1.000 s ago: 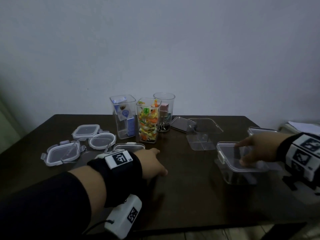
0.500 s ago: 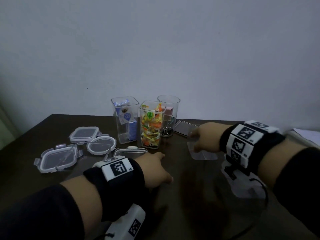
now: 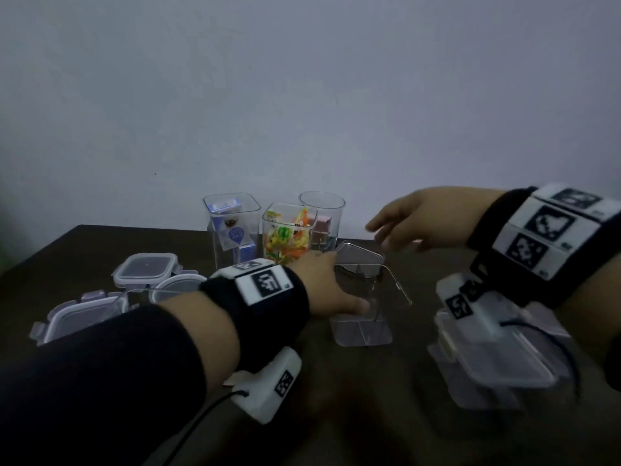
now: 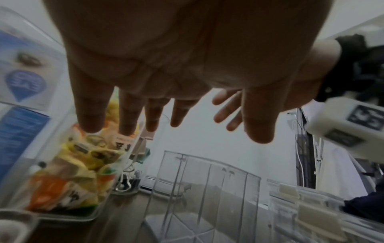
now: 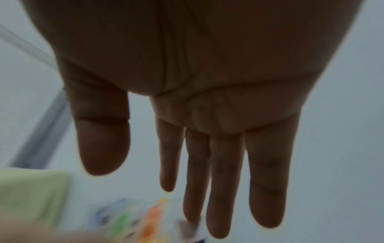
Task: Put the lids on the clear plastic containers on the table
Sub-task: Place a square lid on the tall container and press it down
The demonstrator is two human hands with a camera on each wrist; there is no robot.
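A clear divided container (image 3: 364, 317) (image 4: 207, 189) stands lidless in the middle of the dark table (image 3: 336, 415). My left hand (image 3: 326, 285) (image 4: 176, 115) reaches over its left side with straight fingers and holds nothing. A grey flat lid (image 3: 356, 258) lies just behind it. My right hand (image 3: 400, 227) (image 5: 166, 180) hovers above and behind that container, fingers spread and empty. A lidded clear container (image 3: 497, 368) (image 4: 301, 205) sits under my right wrist. Three loose lids lie at the left: square (image 3: 144, 267), round (image 3: 174, 287), rectangular (image 3: 80, 314).
Three tall lidless containers stand at the back: one with blue cards (image 3: 232, 230), one with coloured sweets (image 3: 285, 240) (image 4: 68, 180), a round one with clips (image 3: 324, 216). A grey wall rises directly behind the table.
My right hand left the lidded container at the right and swung left, up behind the divided container. My left hand moved forward from the table to that container's left side.
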